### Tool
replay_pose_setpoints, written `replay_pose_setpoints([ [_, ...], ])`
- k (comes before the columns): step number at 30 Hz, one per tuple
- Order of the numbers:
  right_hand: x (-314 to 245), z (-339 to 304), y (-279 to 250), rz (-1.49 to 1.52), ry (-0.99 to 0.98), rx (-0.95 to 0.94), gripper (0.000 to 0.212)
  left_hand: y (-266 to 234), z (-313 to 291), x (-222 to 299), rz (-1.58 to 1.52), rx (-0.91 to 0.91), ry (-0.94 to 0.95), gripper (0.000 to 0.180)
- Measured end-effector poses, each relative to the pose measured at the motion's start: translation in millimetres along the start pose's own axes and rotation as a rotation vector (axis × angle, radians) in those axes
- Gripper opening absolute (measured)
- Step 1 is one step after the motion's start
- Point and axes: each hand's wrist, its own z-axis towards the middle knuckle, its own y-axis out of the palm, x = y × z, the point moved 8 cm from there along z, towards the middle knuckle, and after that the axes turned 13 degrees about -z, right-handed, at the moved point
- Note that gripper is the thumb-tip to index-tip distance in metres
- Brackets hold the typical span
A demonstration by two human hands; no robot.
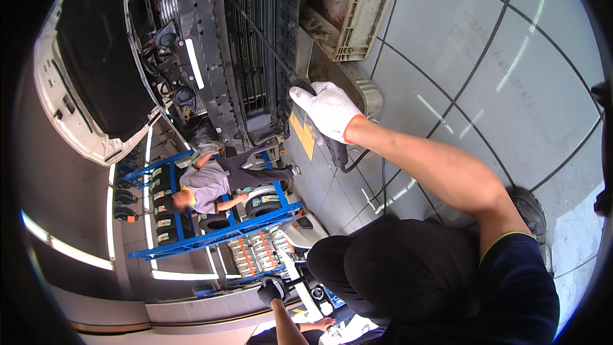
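My right hand (325,112), in a white knitted glove with an orange cuff, is closed around a black-handled spray gun (337,152). Its long thin lance (271,51) reaches up and left to the dark finned radiator (250,32) at the front of a car. The lance tip lies against or just before the fins; I cannot tell which. From the lower end of the handle runs a dark hose (384,182). My left hand does not show.
A raised white hood (57,108) is at left. Dirty plastic crates (367,9) stand beside the radiator on grey floor tiles (440,25). A person (207,185) stands by the car near a blue tire rack (211,236). Another person's dark-gloved hand (273,291) shows below.
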Motion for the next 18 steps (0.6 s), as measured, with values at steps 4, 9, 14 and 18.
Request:
replay_pose_setpoints([
  [4, -7, 23, 2, 0.197, -0.028, -0.024, 0.049, -4, -7, 3, 0.005, 0.002, 0.004, 0.046],
  [9, -4, 42, 24, 0.278, 0.009, -0.059, 0.049, -13, -19, 21, -0.012, 0.018, 0.045, 0.048],
  [14, 9, 40, 41, 0.235, 0.030, -0.074, 0.048, -17, -23, 28, -0.016, 0.032, 0.097, 0.048],
  [18, 14, 30, 39, 0.133, 0.018, -0.050, 0.055, -14, -20, 25, -0.021, 0.019, 0.087, 0.047],
])
